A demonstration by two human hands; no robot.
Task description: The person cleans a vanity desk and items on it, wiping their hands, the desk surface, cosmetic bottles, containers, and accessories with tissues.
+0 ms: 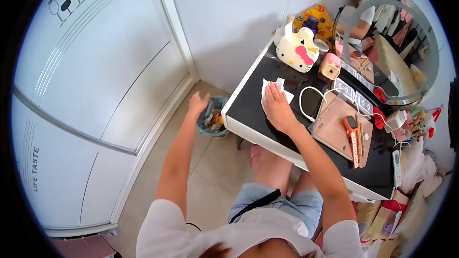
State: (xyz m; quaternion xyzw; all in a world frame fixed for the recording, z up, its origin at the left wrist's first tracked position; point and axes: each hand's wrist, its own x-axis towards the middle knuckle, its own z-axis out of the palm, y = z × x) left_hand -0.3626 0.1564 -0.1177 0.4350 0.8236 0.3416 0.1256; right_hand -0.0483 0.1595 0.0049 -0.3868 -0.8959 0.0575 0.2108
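My right hand presses a crumpled white tissue against the black top of the dressing table, its fingers laid over the tissue. My left hand hangs in the air off the table's left side, over the near rim of a small trash bin, thumb and fingers apart and nothing in them. Crumpled waste shows inside the bin's liner. Behind my right hand stands a cream cat-shaped holder with a pink bow. A white cable curls to the right of the tissue.
A pink tablet case lies on the table with an orange-strapped watch on it. A pink box and a round mirror stand at the back. A remote rests at the right edge. White sliding doors are on the left.
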